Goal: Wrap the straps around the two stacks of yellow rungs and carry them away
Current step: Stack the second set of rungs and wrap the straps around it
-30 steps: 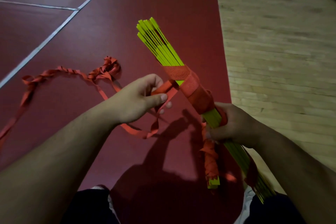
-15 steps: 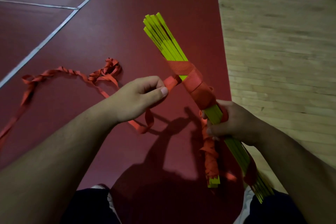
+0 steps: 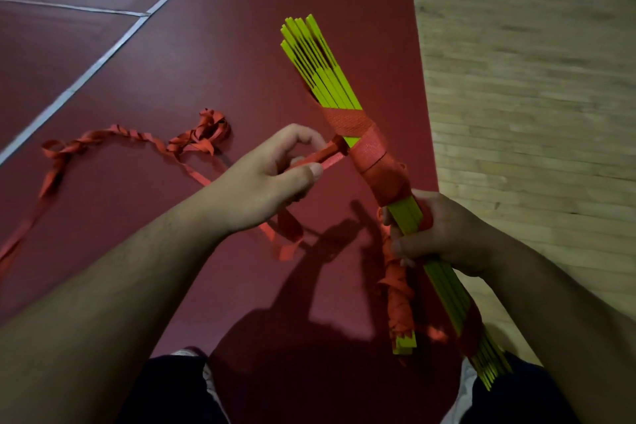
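we look down at two bare hands over a dark red mat (image 3: 206, 62), near its right edge where pale wooden boards (image 3: 533, 113) begin. the right hand (image 3: 444, 234) grips a stack of yellow rungs (image 3: 330, 79) round its middle, held off the mat and slanting away from us. the rungs are thin, flat slats, fanning apart at the far end. a woven red strap (image 3: 375, 162) is wound in flat turns round them just beyond that hand. the left hand (image 3: 272, 182) pinches the strap between thumb and curled fingers, close to the stack. its loose tail (image 3: 137, 138) lies twisted toward the mat's left edge. a second, strap-wrapped stack (image 3: 401, 306) shows just below the right hand. we judge the rungs light, stiff and smooth, apt to slide lengthwise, so best gripped at the wound middle. the strap looks soft and limp.
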Motion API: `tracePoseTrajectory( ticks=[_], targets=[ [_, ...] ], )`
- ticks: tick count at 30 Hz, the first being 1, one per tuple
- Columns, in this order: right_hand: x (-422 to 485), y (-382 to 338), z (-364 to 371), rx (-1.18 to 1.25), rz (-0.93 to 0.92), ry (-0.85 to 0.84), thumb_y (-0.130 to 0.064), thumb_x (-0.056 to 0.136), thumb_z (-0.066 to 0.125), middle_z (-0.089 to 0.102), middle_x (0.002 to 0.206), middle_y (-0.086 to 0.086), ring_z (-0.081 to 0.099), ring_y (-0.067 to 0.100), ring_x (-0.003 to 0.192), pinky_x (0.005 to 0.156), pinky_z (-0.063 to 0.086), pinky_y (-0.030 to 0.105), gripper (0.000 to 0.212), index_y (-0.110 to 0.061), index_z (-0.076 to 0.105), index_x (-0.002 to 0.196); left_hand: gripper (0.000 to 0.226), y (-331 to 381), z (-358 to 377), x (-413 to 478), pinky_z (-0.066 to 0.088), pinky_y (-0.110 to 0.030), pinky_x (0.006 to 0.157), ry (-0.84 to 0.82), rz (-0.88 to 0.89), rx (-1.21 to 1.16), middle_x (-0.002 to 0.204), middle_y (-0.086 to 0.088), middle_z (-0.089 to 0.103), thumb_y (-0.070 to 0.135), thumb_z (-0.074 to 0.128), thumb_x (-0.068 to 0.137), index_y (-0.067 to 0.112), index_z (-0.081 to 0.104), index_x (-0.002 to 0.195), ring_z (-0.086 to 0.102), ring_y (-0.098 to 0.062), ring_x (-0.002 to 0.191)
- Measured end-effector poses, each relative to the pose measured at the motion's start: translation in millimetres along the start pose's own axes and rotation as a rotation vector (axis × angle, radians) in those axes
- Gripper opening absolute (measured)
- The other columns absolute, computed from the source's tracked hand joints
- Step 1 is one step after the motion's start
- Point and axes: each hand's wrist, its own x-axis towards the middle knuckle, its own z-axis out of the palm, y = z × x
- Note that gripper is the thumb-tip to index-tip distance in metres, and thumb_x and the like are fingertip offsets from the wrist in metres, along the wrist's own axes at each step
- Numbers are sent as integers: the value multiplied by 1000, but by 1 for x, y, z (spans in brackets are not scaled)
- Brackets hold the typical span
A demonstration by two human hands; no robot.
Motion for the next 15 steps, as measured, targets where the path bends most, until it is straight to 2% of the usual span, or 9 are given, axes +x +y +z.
tracePoseTrajectory(
  ticks=[3, 6, 7, 9, 12, 13, 15],
  targets=[
    [-1, -1, -1, 31, -2, 1, 1, 58, 72, 60, 63, 10, 59, 18, 47, 46, 49, 25, 50, 10, 51, 102, 25, 3, 0, -1, 37, -21, 54, 9, 22, -96, 73, -3, 53, 28, 49, 97, 28, 65, 116, 45, -13, 62],
    [0, -2, -1, 36, -1, -19, -1, 55, 75, 59, 64, 12, 59, 19, 48, 47, 50, 26, 53, 7, 52, 102, 28, 4, -2, 1, 39, -20, 55, 66, -11, -86, 71, 0, 56, 35, 46, 104, 27, 73, 104, 46, -11, 58],
    [0, -2, 0, 35, -1, -28, -4, 52, 78, 59, 64, 13, 58, 21, 48, 48, 50, 27, 55, 4, 54, 101, 23, 4, -2, 2, 40, -20, 54, 94, -5, -67, 68, 1, 57, 31, 51, 103, 27, 72, 98, 47, -11, 57],
    [0, -2, 0, 48, 1, -42, -14, 48, 80, 59, 65, 14, 58, 22, 49, 49, 50, 28, 56, -3, 58, 98, 5, 1, -3, 4, 41, -22, 51, 113, 1, -46, 63, 3, 59, 23, 65, 94, 26, 64, 98, 49, -14, 56],
    [-1, -2, 0, 81, 5, -72, -17, 48, 78, 58, 65, 12, 57, 22, 49, 52, 51, 30, 55, -4, 58, 97, 29, -4, -5, 4, 46, -27, 55, 39, -55, -37, 65, 4, 61, 27, 68, 83, 25, 55, 110, 53, -16, 59],
    [-1, -2, 1, 86, 8, -89, -16, 49, 78, 58, 64, 11, 56, 23, 48, 54, 51, 32, 55, -3, 57, 98, 28, -4, -5, 4, 48, -29, 58, 1, -80, -6, 66, 5, 62, 27, 69, 83, 24, 59, 109, 55, -15, 61],
    [-1, -1, 2, 84, 16, -117, -14, 48, 76, 57, 63, 11, 55, 23, 47, 55, 51, 34, 55, -1, 56, 98, 9, -4, -5, 3, 51, -35, 65, -72, -122, 82, 67, 7, 63, 24, 72, 88, 20, 64, 92, 59, -13, 63]
  ],
)
